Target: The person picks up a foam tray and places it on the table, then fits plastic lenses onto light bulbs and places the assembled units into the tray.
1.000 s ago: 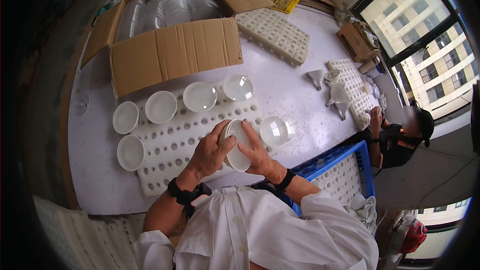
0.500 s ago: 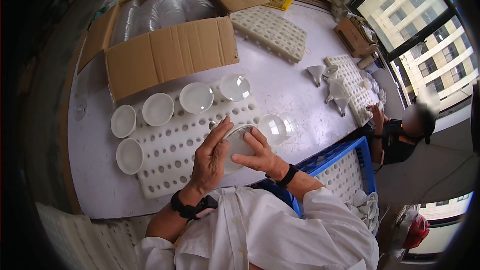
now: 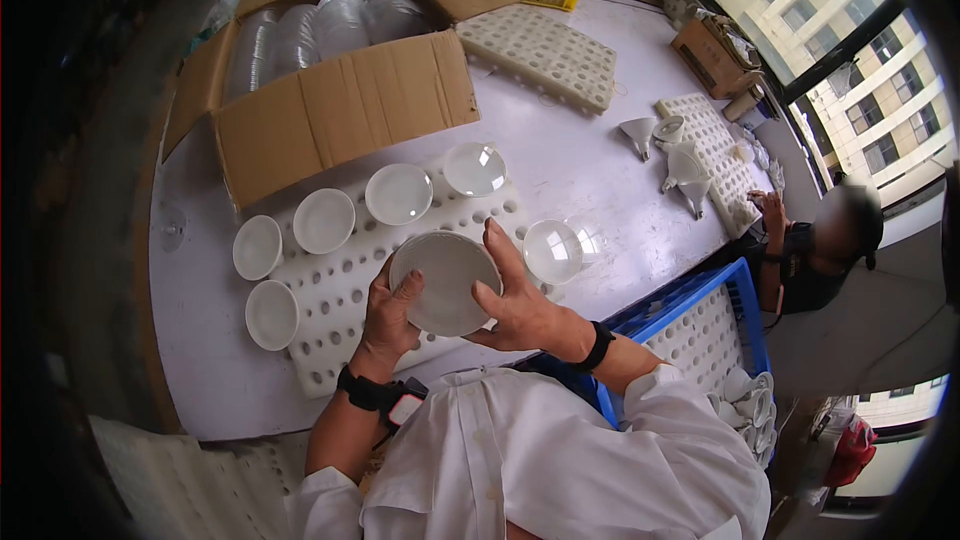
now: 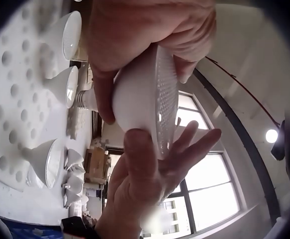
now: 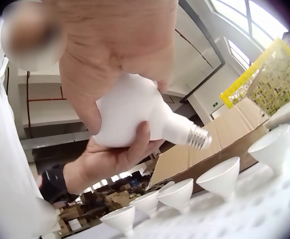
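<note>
Close before my white shirt [image 3: 490, 440], my left hand [image 3: 388, 320] and right hand [image 3: 530, 312] are grasping a lamp bulb [image 3: 446, 285] (its dimpled face turned up) over a holed foam slab [image 3: 318, 325]. Beyond, more bulbs [image 3: 400, 194] are standing; farther, an open carton [image 3: 350, 100] is holding clear stacks [image 3: 345, 27].

The person's bare forearms [image 3: 340, 438] are slanting inward toward each other. The bare left hand [image 3: 385, 322] is gripping firmly, its fingers curving underneath, its thumb lying on top; the bare right hand [image 3: 532, 318] is facing it, index finger [image 3: 503, 248] pointing forward, thumb angling inward.
</note>
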### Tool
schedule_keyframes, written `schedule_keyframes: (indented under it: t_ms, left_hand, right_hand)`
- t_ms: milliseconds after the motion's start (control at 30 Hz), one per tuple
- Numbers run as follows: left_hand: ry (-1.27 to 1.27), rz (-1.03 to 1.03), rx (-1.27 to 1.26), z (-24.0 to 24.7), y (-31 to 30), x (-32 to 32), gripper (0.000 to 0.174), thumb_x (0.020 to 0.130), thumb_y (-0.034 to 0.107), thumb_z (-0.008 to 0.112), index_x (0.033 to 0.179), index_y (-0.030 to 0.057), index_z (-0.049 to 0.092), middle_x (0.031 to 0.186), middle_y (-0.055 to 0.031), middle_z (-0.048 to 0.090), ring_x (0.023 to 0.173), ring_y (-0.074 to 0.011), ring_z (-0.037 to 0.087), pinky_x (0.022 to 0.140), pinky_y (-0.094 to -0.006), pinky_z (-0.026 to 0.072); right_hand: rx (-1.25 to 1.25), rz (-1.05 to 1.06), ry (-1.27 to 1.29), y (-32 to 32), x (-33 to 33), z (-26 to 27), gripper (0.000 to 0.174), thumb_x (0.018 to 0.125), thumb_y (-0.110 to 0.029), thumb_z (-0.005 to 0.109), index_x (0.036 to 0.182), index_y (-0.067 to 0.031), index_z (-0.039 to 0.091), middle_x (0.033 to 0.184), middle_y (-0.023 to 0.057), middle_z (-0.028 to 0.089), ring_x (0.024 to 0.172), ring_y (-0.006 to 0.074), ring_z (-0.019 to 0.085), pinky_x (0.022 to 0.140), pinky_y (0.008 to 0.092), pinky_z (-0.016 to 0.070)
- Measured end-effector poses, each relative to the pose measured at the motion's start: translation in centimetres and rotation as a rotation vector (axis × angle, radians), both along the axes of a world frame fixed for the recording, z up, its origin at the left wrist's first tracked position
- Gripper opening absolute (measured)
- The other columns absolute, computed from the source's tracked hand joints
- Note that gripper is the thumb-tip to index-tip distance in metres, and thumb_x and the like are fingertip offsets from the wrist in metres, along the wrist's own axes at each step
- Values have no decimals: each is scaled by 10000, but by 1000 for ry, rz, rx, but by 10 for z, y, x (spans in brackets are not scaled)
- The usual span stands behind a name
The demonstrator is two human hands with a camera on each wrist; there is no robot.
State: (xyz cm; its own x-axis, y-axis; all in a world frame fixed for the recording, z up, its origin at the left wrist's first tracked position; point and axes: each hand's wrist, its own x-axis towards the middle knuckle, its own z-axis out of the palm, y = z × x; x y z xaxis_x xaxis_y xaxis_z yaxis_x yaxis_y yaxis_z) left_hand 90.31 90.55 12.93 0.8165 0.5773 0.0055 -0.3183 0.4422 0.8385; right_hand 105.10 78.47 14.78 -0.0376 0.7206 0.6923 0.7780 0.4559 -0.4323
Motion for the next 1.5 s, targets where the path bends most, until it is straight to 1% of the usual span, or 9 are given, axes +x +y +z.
schedule_keyframes:
  t_ms: [67,233,300,467,667,867,1033,1267,1500]
  left_hand:
    - [-133,-103,-502,-20,5,-7,498,900,302,547,1306,42,421,1257,-127,524,1143,-276,521,960,-412,442]
    - [-394,-274,-820,-32,4,-17,478,953,356,369,1299,31,423,1248,-173,518,1135,-335,523,957,-491,433]
    - [-246,-65,-892,-33,1,-18,499,952,397,350,1283,32,425,1190,-213,530,992,-409,582,721,-565,537]
    - [-268,-113,-688,-47,0,-25,480,946,391,379,1255,30,439,1132,-176,558,934,-356,611,614,-488,570]
    - [60,44,-431,-47,-12,-51,537,734,87,729,1208,46,479,1093,-51,574,1005,-176,564,888,-324,474]
    - [226,245,-165,-49,-28,-66,485,718,44,717,1159,15,518,1055,-60,584,962,-157,563,865,-298,462]
    - [353,456,-2,-54,-19,-70,441,725,13,674,1139,-32,527,1025,-89,598,916,-180,582,827,-294,472]
    - [464,649,-23,-75,33,-64,458,791,49,636,1212,-47,482,1159,-142,559,1016,-243,571,851,-363,497]
    - [585,699,-188,-111,49,-66,470,822,161,670,1210,-34,493,1161,-135,562,1014,-244,575,822,-365,507]
  right_hand:
    - [-9,64,278,6,-13,17,1162,556,-123,848,1457,-206,120,1455,233,166,1314,470,229,1027,506,339]
    - [-243,24,227,8,-20,22,1096,573,-209,840,1430,-45,176,1369,194,374,1281,369,337,1047,428,298]
    - [-254,-19,90,10,-24,25,1025,589,-205,825,1413,-50,235,1364,192,373,1226,367,389,1017,439,323]
    - [-344,-45,64,13,-28,20,943,637,-233,802,1392,-26,275,1352,209,384,1175,365,433,987,434,351]
    - [-563,32,256,8,-28,0,805,760,-351,715,1362,11,323,1285,239,447,1131,367,473,958,405,392]
    - [-802,137,810,20,-42,-26,471,827,-199,639,1221,21,507,998,164,652,901,198,628,793,318,501]
    - [-883,193,957,46,-49,-51,475,815,-177,634,1223,28,501,982,180,650,896,213,629,799,328,505]
    - [-541,82,743,30,16,-6,535,801,-148,658,1273,6,459,1250,204,452,1086,270,538,753,322,548]
    - [-293,-811,720,-31,244,-51,359,834,-144,613,1168,-19,572,1096,151,629,859,204,643,767,305,524]
